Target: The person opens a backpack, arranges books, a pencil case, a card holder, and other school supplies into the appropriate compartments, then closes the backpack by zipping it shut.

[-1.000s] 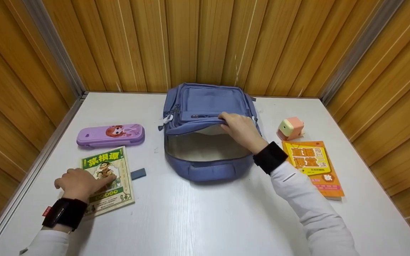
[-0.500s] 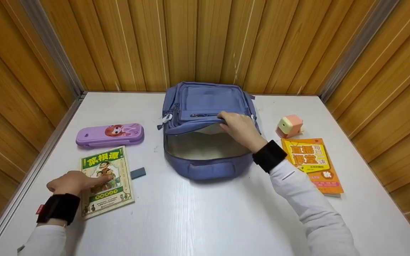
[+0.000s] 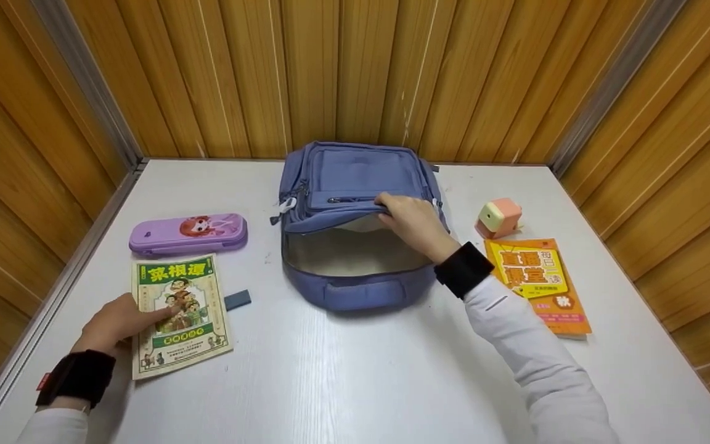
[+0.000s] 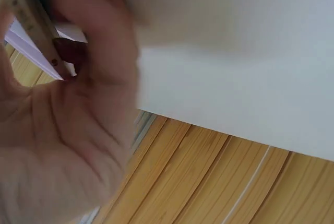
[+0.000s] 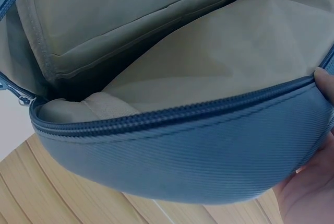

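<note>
Ribbed matt cloth backpack (image 3: 364,172), smooth paper-covered book (image 3: 222,333), glossy plastic-looking pencil case (image 3: 161,234)

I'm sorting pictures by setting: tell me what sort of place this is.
Likely a purpose-built booth rather than a home room: wood-patterned panels enclose a white table on three sides, with grey strips at the corners.

Blue backpack (image 3: 364,176), mouth open (pale lining (image 3: 355,254) within), and, to its left, a green-and-cream book (image 3: 191,311), cover up.

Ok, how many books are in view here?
2: the green book, gripped by the left hand, and the orange book, on the table right of the backpack. Part of the backpack's inside is hidden.
</note>
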A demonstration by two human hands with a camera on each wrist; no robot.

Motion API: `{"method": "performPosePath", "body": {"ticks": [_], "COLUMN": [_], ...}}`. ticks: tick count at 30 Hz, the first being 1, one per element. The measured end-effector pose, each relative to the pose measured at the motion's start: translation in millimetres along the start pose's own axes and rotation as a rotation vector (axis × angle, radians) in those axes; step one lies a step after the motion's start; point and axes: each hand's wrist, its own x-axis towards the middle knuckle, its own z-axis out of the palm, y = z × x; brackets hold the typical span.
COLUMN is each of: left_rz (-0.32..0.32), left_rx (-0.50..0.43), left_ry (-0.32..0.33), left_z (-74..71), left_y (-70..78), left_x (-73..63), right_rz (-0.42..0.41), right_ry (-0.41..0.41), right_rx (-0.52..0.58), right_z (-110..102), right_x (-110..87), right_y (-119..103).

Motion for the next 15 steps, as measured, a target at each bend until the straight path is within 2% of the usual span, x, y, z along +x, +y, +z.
{"method": "performPosePath", "body": {"ticks": [3,9,15], "left_rz": [0.088,0.218,0.336], "left_rx": [-0.126,-0.188,-0.272], "left_ry": [-0.033,-0.009,0.027], "left_z": [-0.9,-7.0,-11.3], "left_y": [-2.4,2.2,19.9], "left_x": [-2.0,-13.5,-30.6], "right_rz": [-0.004,-0.01,-0.01], "right_ry": [0.002,0.018,0.038], "right_rx": [-0.003,-0.001,0.01], "right_z": [0,1,2], "right_x": [0.7,0.6,-0.3], "right_y": [-1,0,3]}}
